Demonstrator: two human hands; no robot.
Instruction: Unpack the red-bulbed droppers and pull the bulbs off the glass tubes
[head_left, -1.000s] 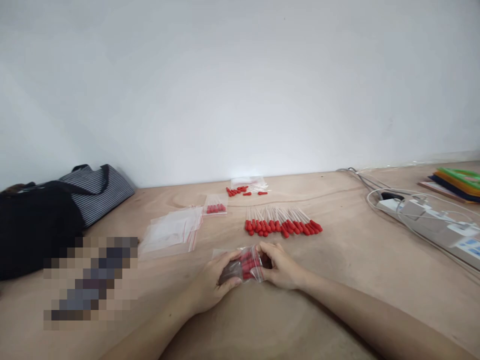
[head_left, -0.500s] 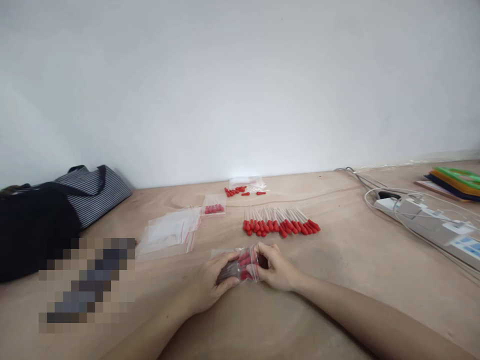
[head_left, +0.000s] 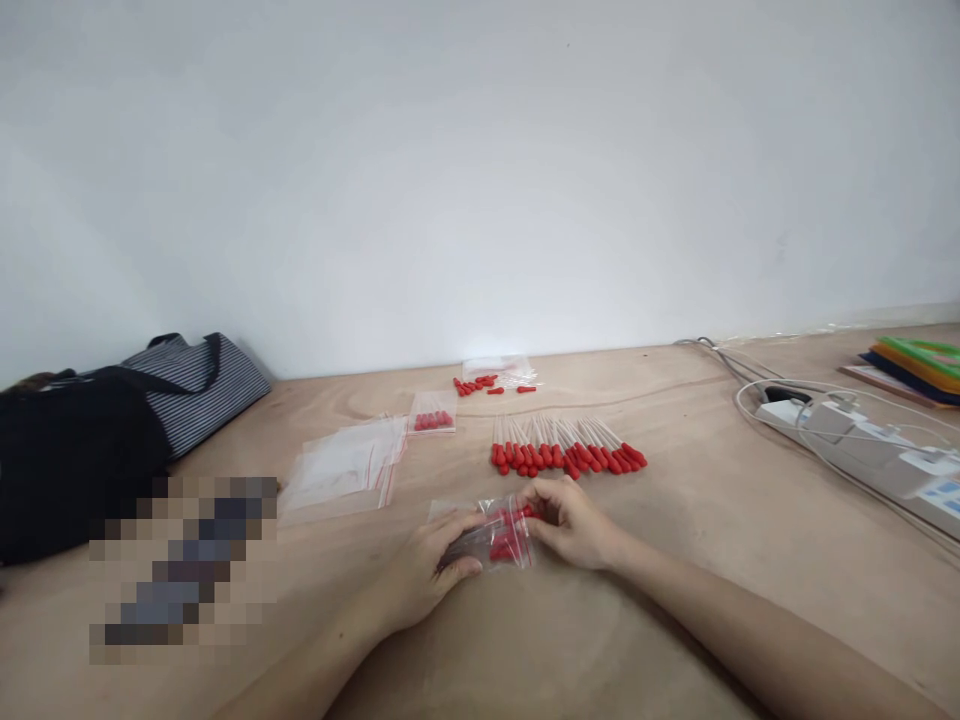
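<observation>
A clear zip-lock bag [head_left: 480, 535] lies low over the table with several red-bulbed droppers [head_left: 508, 545] inside, their bulbs toward its red-lined mouth on the right. My left hand [head_left: 431, 560] is closed around the left part of the bag, thumb at the near side and fingers at the far side. My right hand [head_left: 566, 520] pinches at the mouth's far corner, where a red bulb shows right by the fingertips. Just beyond, a row of loose droppers [head_left: 566, 455] lies with red bulbs toward me and clear stems pointing away.
A stack of flat zip-lock bags [head_left: 337, 465] lies left, beside a filled bag [head_left: 433, 415]. Farther back are more droppers [head_left: 474, 384] by another bag [head_left: 495, 367]. A power strip [head_left: 885, 440] with cables sits right, coloured trays [head_left: 915, 365] behind it, and a striped bag [head_left: 214, 385] at left.
My right hand has shifted slightly right and away from me, its thumb now off the bag's near front. More of the red bulbs shows at the mouth. The left hand keeps its hold.
</observation>
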